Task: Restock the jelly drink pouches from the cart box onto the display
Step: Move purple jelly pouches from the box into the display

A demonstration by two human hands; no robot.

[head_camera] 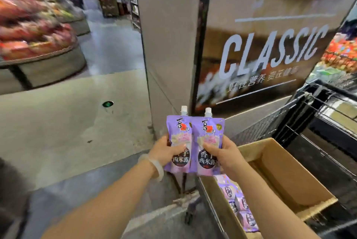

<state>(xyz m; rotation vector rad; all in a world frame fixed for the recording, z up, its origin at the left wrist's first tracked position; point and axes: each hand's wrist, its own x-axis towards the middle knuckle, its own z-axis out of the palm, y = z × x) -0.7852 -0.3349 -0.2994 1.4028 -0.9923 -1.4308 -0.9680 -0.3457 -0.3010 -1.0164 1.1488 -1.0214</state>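
I have a purple jelly drink pouch in each grip: left hand (pixel 167 151) pinching the left pouch (pixel 179 142), right hand (pixel 224 153) pinching the right pouch (pixel 209 144), both upright beside the cardboard box (pixel 286 177). Thumb-only holds on slick film could let one slide floorward.

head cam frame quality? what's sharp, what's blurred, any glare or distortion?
Head view: the two purple pouches and both hands, left hand and right hand, are fairly sharp, labels readable; the produce display at upper left and the CLASSIC sign are motion-smeared; wide-angle bending tilts the pillar; soft glare on the floor; pouches in the cardboard box slightly soft.
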